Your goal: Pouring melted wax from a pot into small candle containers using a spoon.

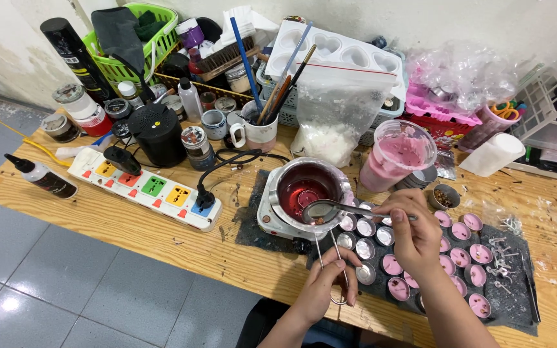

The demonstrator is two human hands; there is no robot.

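Right hand (415,233) pinches the handle of a metal spoon (322,210), its bowl held at the near rim of the steel pot of red liquid (304,187), centre frame. Left hand (325,283) grips thin metal tongs (330,258), tips up near the spoon bowl. Small round tins of pink wax (459,258) lie just right.

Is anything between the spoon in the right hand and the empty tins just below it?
Nothing visible: the spoon in the right hand hangs directly above the empty tins. The left hand holds tongs beside them.
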